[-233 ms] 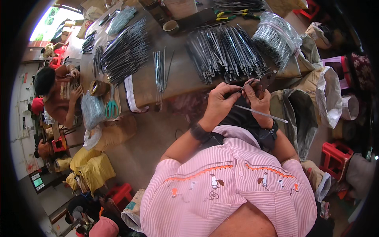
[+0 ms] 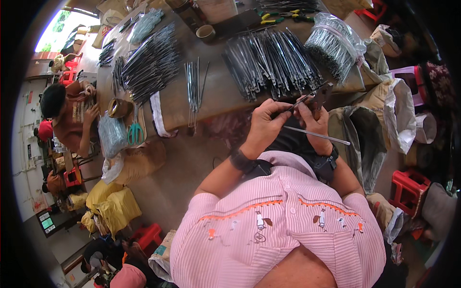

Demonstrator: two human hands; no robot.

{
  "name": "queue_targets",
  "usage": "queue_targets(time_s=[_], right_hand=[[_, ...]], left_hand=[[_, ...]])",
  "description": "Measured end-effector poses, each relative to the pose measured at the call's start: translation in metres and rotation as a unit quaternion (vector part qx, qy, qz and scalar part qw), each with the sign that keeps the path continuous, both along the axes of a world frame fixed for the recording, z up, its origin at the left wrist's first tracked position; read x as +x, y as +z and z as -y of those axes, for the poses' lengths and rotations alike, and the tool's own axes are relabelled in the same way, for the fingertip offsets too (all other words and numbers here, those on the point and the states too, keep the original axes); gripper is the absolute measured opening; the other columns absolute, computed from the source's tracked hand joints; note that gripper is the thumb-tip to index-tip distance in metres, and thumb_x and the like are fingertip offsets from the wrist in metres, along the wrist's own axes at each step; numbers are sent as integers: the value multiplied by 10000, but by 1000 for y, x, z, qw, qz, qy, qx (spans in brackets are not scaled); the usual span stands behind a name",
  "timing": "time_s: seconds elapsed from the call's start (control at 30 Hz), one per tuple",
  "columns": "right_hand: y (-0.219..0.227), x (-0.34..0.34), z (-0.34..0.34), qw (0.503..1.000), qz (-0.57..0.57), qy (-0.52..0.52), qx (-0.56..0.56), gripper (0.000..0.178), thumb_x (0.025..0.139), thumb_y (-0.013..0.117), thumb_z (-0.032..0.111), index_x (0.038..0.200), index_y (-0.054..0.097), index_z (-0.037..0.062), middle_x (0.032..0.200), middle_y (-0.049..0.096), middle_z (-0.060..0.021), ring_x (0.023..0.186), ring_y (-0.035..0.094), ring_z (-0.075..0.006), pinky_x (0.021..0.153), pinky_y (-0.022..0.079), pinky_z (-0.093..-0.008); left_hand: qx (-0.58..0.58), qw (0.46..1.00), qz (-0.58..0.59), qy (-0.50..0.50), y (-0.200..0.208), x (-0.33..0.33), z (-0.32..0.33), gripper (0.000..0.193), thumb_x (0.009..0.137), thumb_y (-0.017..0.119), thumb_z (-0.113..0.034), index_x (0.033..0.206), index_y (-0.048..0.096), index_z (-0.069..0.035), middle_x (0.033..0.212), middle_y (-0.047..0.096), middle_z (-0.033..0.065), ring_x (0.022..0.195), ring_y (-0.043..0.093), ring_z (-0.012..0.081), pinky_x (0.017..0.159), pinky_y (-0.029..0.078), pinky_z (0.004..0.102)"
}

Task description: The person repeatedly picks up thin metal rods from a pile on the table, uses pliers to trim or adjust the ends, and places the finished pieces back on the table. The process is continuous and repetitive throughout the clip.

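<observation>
Just off the table's front edge, my left hand (image 2: 268, 119) pinches a thin dark metal strip (image 2: 302, 100) that slants up to the right. Close beside it, my right hand (image 2: 313, 124) is closed, with its thumb and fingertips at the same strip. A dark pliers-like tool (image 2: 325, 92) sticks up from the right hand; its handles are hidden. Another strip, silvery with a blunt end (image 2: 341, 141), crosses under the right hand's fingers. Beyond my hands lies a wide spread of similar metal strips (image 2: 273, 62) on the table (image 2: 218, 93).
A plastic-wrapped bundle (image 2: 333, 45) and yellow-handled pliers (image 2: 272, 20) lie at the back. More strips (image 2: 151, 65) cover the left side, near teal scissors (image 2: 136, 133). Open sacks (image 2: 357, 139) and a red stool (image 2: 408, 192) stand right. Another person (image 2: 72, 115) sits at far left.
The dark strip and the pliers-like tool have shifted slightly up at my fingertips. Both hands keep nearly the same place, and the view has moved a little.
</observation>
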State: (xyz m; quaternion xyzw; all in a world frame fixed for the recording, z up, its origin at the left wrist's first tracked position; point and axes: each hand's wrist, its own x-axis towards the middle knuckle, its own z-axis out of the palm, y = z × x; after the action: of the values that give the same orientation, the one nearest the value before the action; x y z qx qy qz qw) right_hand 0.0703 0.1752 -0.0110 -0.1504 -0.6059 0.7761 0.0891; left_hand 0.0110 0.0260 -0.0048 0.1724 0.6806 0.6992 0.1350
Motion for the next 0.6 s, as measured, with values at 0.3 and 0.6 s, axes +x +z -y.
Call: queue_targets(time_s=[0.3, 0.6], right_hand=[[-25, 23, -30, 982, 62, 109, 138, 458, 751, 501, -21, 1207, 511, 20, 995, 557, -52, 941, 545, -144, 787, 457, -247], [-5, 20, -34, 877, 32, 153, 454, 373, 730, 544, 25, 1102, 520, 24, 979, 562, -180, 899, 557, -394, 766, 468, -423]], left_hand=[[-30, 999, 31, 5, 9, -2, 8, 205, 796, 660, 20, 989, 708, -30, 767, 552, 43, 708, 532, 129, 648, 419, 243], [-52, 998, -24, 6, 8, -4, 8, 217, 801, 657, 16, 1006, 706, -35, 757, 531, 37, 696, 517, 127, 637, 410, 241]])
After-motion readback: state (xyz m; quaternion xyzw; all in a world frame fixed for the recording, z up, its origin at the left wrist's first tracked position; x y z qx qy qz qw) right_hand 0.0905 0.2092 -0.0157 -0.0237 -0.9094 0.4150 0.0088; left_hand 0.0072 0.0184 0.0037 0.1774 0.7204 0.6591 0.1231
